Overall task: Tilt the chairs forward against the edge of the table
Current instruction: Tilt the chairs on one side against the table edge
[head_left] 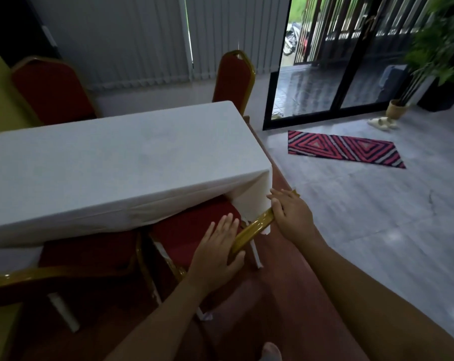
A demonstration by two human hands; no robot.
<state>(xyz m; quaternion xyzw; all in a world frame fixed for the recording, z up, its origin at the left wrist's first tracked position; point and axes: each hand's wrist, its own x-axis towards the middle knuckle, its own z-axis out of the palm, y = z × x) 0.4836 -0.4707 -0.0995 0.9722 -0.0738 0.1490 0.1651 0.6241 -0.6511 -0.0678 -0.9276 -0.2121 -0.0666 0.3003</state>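
A table under a white cloth fills the middle. On its near side a red chair with a gold frame leans forward, its top tucked under the table's edge. My left hand lies on the red back with the thumb hooked under the gold frame bar. My right hand grips that same bar near the table's corner. A second red chair leans against the near edge to the left. Two more red chairs stand upright on the far side.
A red carpet lies under the table. A pink and dark patterned mat is on the grey tiled floor to the right. Beyond it are glass sliding doors, pale sandals and a potted plant. My foot shows at the bottom.
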